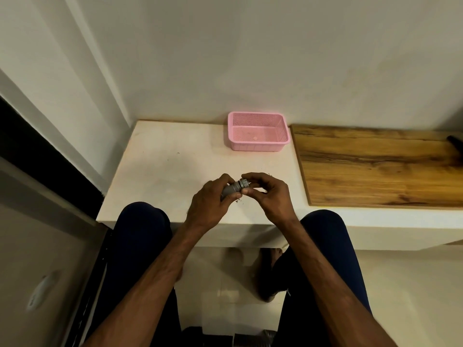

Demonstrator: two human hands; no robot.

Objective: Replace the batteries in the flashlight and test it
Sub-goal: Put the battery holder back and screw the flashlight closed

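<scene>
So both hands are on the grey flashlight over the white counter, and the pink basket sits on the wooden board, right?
Not quite. The head view shows the pink basket on the white counter, just left of the wooden board, not on it. The rest holds: left hand and right hand both grip the grey flashlight over that counter.
</scene>
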